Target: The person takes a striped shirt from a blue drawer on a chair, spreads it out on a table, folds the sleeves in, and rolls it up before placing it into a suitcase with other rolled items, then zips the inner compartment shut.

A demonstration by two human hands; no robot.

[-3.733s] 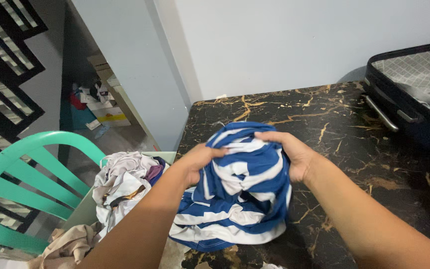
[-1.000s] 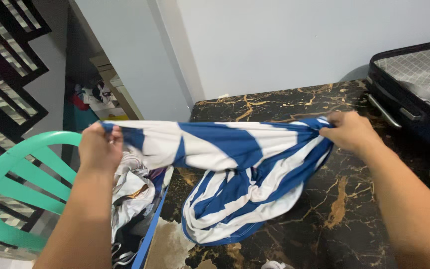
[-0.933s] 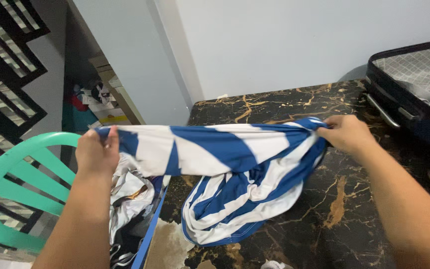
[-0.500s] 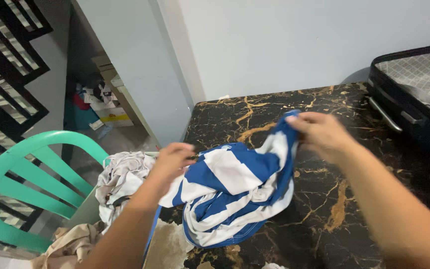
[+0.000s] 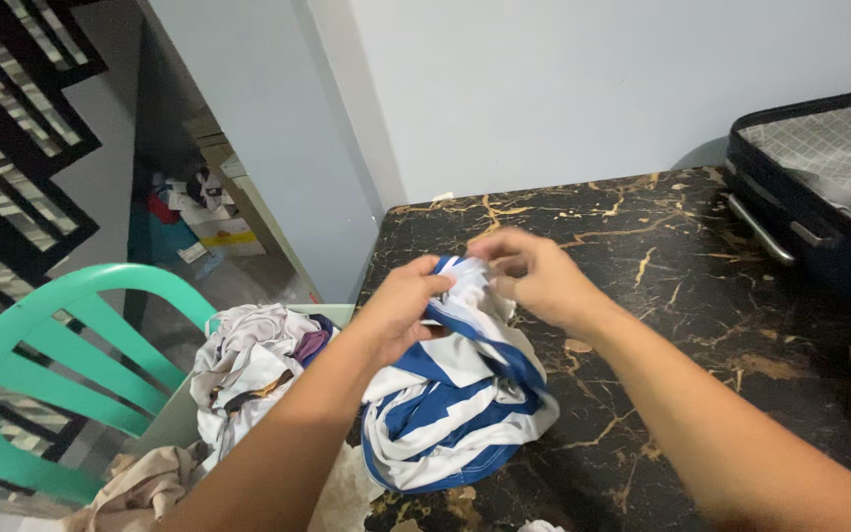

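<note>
right, both hands are up close together over the near left part of the black gold-veined worktop (image 5: 701, 296). the left hand (image 5: 401, 305) is clamped on the top of a blue and white striped garment (image 5: 455, 394), fingers curled round a bunched fold. the right hand (image 5: 534, 276) sits just beside it, fingertips pinching the same bunch of cloth from the other side, so the two hands almost touch. the upper part of the garment is gathered between them, lifted a little, while its lower part lies crumpled in a heap on the worktop near the front edge.

off the worktop's left edge, a pile of mixed clothes (image 5: 248, 365) in pale and purple tones sits heaped in a container, and a beige cloth (image 5: 140, 488) droops below it. a green plastic chair (image 5: 41, 365) stands further left. at the far right of the worktop, an open dark suitcase (image 5: 819, 187) with a chequered lining rests against the pale wall (image 5: 593, 89).
</note>
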